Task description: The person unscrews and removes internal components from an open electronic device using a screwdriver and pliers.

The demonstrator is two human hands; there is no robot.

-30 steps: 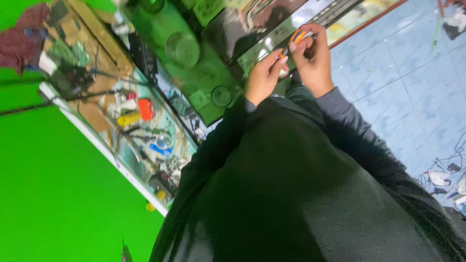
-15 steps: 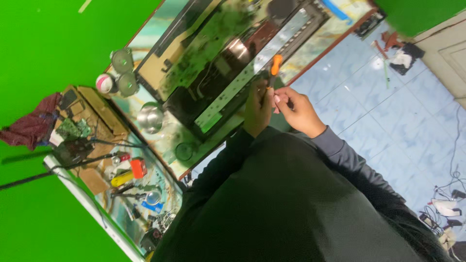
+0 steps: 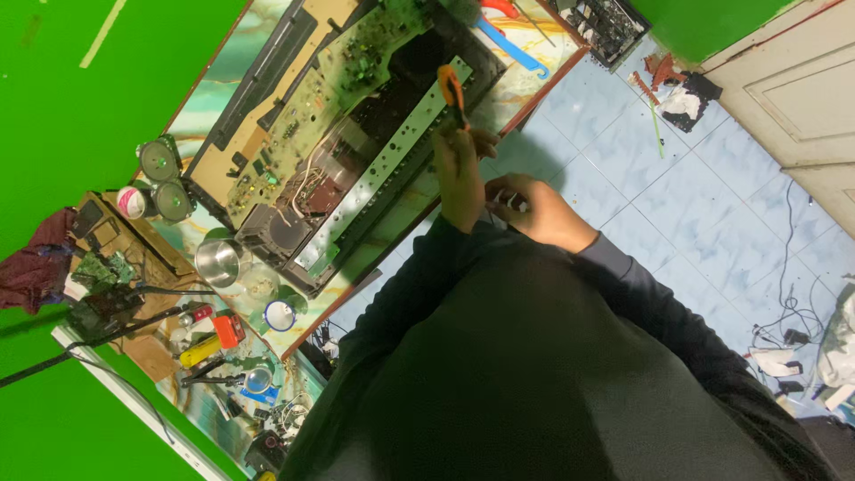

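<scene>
My left hand [image 3: 459, 174] is raised at the table's edge and grips an orange-handled hand tool [image 3: 450, 89] that points up over an opened electronics chassis [image 3: 356, 169]. The chassis holds green circuit boards and a long pale metal strip. My right hand [image 3: 539, 212] sits just beside the left, nearer my body, pinching a small pale item that I cannot make out. Both arms are in dark sleeves.
A marbled table [image 3: 525, 76] carries a blue-handled tool [image 3: 512, 49], a steel bowl [image 3: 220, 261], two round speakers [image 3: 160, 160], and a cluttered lower shelf with a yellow tool [image 3: 200, 350]. Blue tiled floor [image 3: 677, 205] with cables and scraps lies to the right; a pale door [image 3: 802, 80] stands beyond.
The view has swung, so the table now sits higher and further left. My hands stay close together at the table edge, and the right hand has drawn back toward my body.
</scene>
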